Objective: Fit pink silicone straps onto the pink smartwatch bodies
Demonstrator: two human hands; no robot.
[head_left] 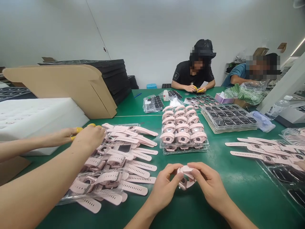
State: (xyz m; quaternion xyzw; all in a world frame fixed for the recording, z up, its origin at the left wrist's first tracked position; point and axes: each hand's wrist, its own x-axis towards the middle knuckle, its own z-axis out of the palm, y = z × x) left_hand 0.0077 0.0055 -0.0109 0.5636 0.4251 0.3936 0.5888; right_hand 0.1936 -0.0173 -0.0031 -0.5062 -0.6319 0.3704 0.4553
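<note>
Between my two hands is a smartwatch with a pale pink strap, its band looped round over the case. My left hand pinches the strap from the left, thumb against the band. From the other side my right hand grips the same strap between thumb and fingers. Just beyond them stands a clear tray of looped pink watches in rows, stacked on another tray. To the left lies a tray heaped with watches whose straps stick out flat to the right.
At left, a co-worker's hands with yellow finger covers reach over the heaped tray. More strapped watches lie at right. Behind are a stack of clear trays, a water bottle, a cardboard box and white foam. Two people sit opposite.
</note>
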